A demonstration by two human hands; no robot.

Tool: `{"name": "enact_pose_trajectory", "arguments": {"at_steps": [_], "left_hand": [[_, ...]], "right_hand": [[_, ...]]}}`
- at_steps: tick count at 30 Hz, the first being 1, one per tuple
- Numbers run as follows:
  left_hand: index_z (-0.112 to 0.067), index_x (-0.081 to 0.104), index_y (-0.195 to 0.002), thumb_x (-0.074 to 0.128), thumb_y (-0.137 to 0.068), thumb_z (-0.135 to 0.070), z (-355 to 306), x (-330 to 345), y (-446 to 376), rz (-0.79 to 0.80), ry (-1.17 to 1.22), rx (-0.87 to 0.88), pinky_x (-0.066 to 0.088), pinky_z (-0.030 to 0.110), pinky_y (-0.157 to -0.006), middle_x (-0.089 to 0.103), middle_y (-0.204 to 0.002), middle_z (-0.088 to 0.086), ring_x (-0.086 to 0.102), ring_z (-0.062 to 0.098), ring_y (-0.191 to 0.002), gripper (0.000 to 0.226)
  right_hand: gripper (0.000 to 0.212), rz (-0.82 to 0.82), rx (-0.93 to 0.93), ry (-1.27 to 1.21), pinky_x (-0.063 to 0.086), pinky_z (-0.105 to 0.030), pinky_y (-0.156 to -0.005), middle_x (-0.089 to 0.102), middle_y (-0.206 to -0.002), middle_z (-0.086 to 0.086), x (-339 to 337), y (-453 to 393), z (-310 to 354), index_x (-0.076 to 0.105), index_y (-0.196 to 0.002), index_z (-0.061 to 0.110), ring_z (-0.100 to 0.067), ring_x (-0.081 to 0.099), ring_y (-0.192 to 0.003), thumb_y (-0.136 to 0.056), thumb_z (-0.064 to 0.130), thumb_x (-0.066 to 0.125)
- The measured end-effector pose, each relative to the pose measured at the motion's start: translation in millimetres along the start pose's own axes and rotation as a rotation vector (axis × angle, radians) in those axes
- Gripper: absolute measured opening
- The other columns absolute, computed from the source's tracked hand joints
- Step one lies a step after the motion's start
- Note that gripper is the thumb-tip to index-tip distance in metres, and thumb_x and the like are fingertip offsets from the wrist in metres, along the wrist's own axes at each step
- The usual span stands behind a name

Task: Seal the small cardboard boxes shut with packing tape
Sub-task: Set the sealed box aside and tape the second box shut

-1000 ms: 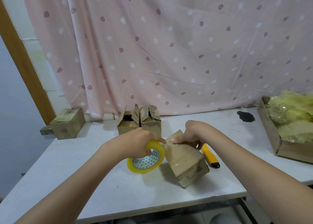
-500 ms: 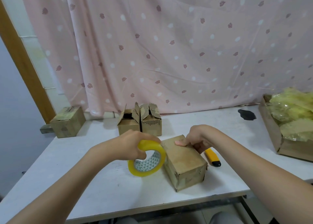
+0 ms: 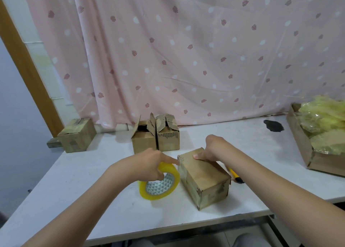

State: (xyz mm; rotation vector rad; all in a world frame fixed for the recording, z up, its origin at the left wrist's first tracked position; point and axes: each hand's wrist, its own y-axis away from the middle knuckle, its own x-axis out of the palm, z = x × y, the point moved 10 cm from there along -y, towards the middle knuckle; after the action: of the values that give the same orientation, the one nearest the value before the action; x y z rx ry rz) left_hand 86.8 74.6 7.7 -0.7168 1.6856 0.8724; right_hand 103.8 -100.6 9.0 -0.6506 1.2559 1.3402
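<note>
holding the small brown cardboard box steady on the white bench with the right hand, fingers curled over its far top edge and thumb lying flat on the lid. the left hand grips the yellowish roll of clear packing tape, fingers through and over the ring, with the index finger stretched out so it touches the box's upper left corner. roll is standing on edge, right up against the box's left side

looks to me like the tape is being laid over that left end, though i can't actually make out the clear strip itself. to do this bit well i'd keep the roll low and tight to the cardboard so the tape goes on flat, pull it straight along the flap seam rather than at an angle, and rub it down with a finger as it goes so no bubbles lift. the right hand needs to keep pressing down or the light box will just slide with the pull

yellow utility knife is lying just beside the box on the right, handy for the cut. two open-flapped cardboard boxes sit behind, apparently waiting their turn, and one closed box sits off at the far left corner
</note>
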Motion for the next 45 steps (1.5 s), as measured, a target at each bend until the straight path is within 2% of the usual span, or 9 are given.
{"name": "enact_pose_trajectory", "arguments": {"at_steps": [4, 9, 16, 18, 24, 28, 35, 40, 45], "left_hand": [[-0.048, 0.049, -0.142, 0.063, -0.092, -0.017, -6.1, -2.8, -4.9, -0.03, -0.02, 0.011, 0.032, 0.026, -0.049, 0.042, -0.061, -0.002, 0.038, 0.012, -0.052, 0.06], [-0.049, 0.044, -0.145, 0.064, -0.09, -0.021, -2.0, -1.5, -2.4, -0.033, -0.002, 0.006, 0.038, 0.026, -0.054, 0.051, -0.074, -0.004, 0.045, 0.01, -0.06, 0.064], [-0.053, 0.042, -0.131, 0.069, -0.083, -0.019, 4.6, -4.7, 6.6, -0.06, 0.047, 0.008, 0.043, 0.033, -0.055, 0.051, -0.073, 0.0, 0.047, 0.016, -0.059, 0.065], [-0.055, 0.042, -0.124, 0.071, -0.08, -0.019, 14.5, -7.7, 11.3, -0.089, 0.131, -0.01, 0.044, 0.033, -0.054, 0.053, -0.074, 0.001, 0.049, 0.017, -0.059, 0.064], [-0.056, 0.046, -0.122, 0.075, -0.079, -0.027, 20.8, -20.2, 22.5, -0.192, 0.217, 0.006, 0.053, 0.039, -0.063, 0.061, -0.084, 0.0, 0.057, 0.018, -0.066, 0.06], [-0.056, 0.051, -0.125, 0.073, -0.079, -0.027, 22.1, -33.5, 18.0, -0.186, 0.161, 0.023, 0.051, 0.035, -0.063, 0.063, -0.088, -0.001, 0.056, 0.015, -0.065, 0.058], [-0.066, 0.049, -0.128, 0.068, -0.085, -0.018, 38.7, -28.2, 31.6, -0.138, 0.212, -0.007, 0.038, 0.022, -0.049, 0.047, -0.064, -0.006, 0.039, 0.008, -0.048, 0.067], [-0.064, 0.051, -0.13, 0.064, -0.085, -0.014, 33.9, -22.4, 28.6, -0.094, 0.176, -0.006, 0.036, 0.017, -0.049, 0.045, -0.062, -0.006, 0.04, 0.007, -0.049, 0.069], [-0.069, 0.046, -0.128, 0.066, -0.084, -0.018, 30.3, -16.9, 18.1, -0.048, 0.147, -0.005, 0.042, 0.022, -0.055, 0.055, -0.075, -0.004, 0.045, 0.01, -0.057, 0.07]], "right_hand": [[0.028, -0.088, -0.065, 0.065, 0.044, -0.03, -0.077, 0.056, -0.1, -0.004, 0.3, 7.5, 19.5, 0.047, -0.085, 0.012, -0.025, 0.051, -0.089, -0.089, 0.032, 0.067], [0.062, 0.172, -0.08, 0.216, 0.042, -0.032, -0.087, 0.057, -0.124, -0.01, 22.9, 20.1, 45.1, 0.049, -0.125, 0.013, -0.028, 0.055, -0.108, -0.088, 0.062, 0.056], [0.058, 0.221, -0.043, 0.35, 0.048, -0.035, -0.089, 0.055, -0.118, -0.01, 26.4, 12.7, 46.8, 0.051, -0.12, 0.01, -0.029, 0.057, -0.101, -0.087, 0.057, 0.057], [0.063, 0.227, -0.017, 0.284, 0.047, -0.034, -0.084, 0.055, -0.118, -0.01, 19.6, 12.7, 41.0, 0.053, -0.129, 0.005, -0.029, 0.055, -0.096, -0.086, 0.05, 0.06], [0.093, 0.345, 0.02, -0.18, 0.045, -0.049, -0.103, 0.037, -0.148, -0.021, 19.5, 11.1, 25.1, 0.03, -0.146, 0.003, -0.042, 0.05, -0.125, -0.081, 0.056, 0.068], [0.098, 0.29, 0.023, -0.387, 0.054, -0.042, -0.086, 0.051, -0.124, -0.02, 19.8, -4.6, 10.6, 0.038, -0.139, 0.001, -0.032, 0.058, -0.079, -0.068, 0.053, 0.08], [0.07, 0.302, 0.046, -0.627, 0.059, -0.044, -0.075, 0.059, -0.089, -0.016, 21.4, -6.3, -15.4, 0.053, -0.117, -0.003, -0.025, 0.059, -0.051, -0.073, 0.044, 0.08], [0.066, 0.358, 0.046, -0.681, 0.055, -0.054, -0.088, 0.063, -0.093, -0.02, 30.6, -3.0, -14.6, 0.055, -0.11, -0.005, -0.035, 0.066, -0.078, -0.074, 0.045, 0.079], [0.072, 0.406, 0.041, -0.737, 0.058, -0.051, -0.083, 0.068, -0.1, -0.024, 37.9, -3.6, -21.7, 0.051, -0.122, -0.009, -0.036, 0.071, -0.08, -0.079, 0.043, 0.075]]}}
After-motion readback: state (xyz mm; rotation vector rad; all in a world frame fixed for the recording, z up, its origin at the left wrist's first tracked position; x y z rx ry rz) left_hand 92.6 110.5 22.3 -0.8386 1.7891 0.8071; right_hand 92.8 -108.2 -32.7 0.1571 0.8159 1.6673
